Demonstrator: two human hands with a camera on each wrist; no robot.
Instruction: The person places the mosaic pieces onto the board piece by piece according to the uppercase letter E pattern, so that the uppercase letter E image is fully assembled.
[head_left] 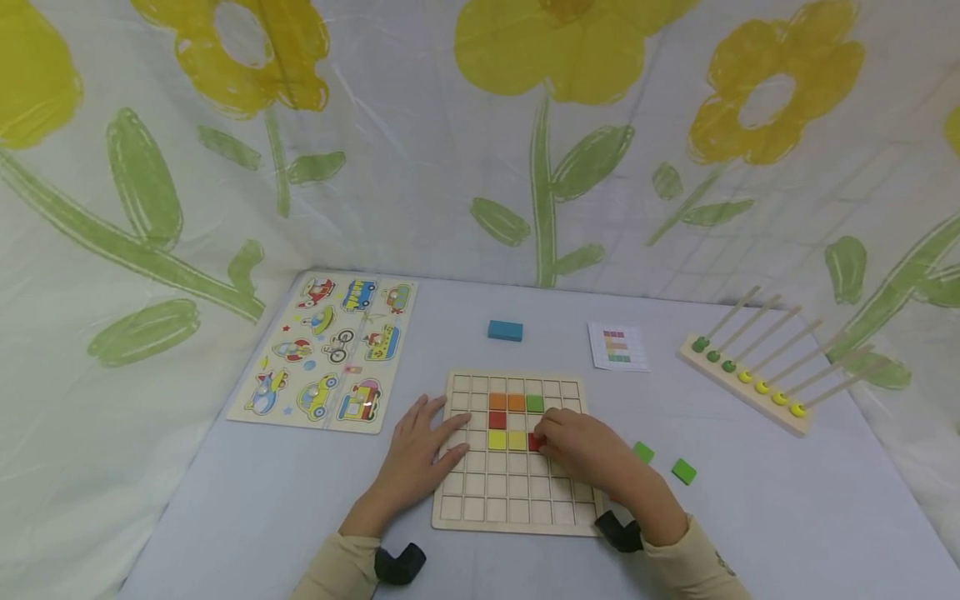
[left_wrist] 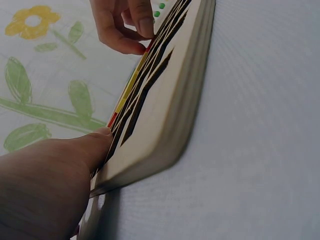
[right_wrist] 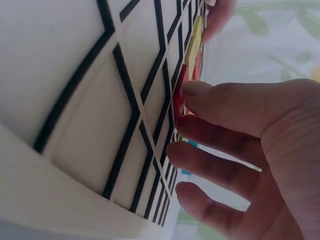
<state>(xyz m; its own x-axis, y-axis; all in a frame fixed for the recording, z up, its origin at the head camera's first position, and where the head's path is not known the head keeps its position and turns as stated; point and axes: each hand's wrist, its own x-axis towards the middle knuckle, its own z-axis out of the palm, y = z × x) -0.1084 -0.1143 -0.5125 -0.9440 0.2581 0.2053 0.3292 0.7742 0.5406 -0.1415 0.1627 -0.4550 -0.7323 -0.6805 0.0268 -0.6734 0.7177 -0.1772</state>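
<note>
A wooden grid board [head_left: 517,528] lies in front of me with coloured square tiles in some cells. My right hand [head_left: 585,450] pinches a red tile [right_wrist: 178,97] between thumb and index finger, at the right end of the row with two yellow tiles [head_left: 507,440]. Its other fingers are spread over the board in the right wrist view. Above that row are a single red tile [head_left: 497,421] and, higher, two orange tiles [head_left: 507,402] beside a green tile [head_left: 535,403]. My left hand [head_left: 417,454] rests along the board's left edge, thumb and index finger extended over its cells.
Two loose green tiles [head_left: 684,472] lie right of the board, one partly behind my right wrist. Behind the board are a blue block [head_left: 506,331] and a printed pattern card [head_left: 619,347]. A vehicle puzzle [head_left: 322,358] lies left; a pegged bead stand [head_left: 742,385] stands right.
</note>
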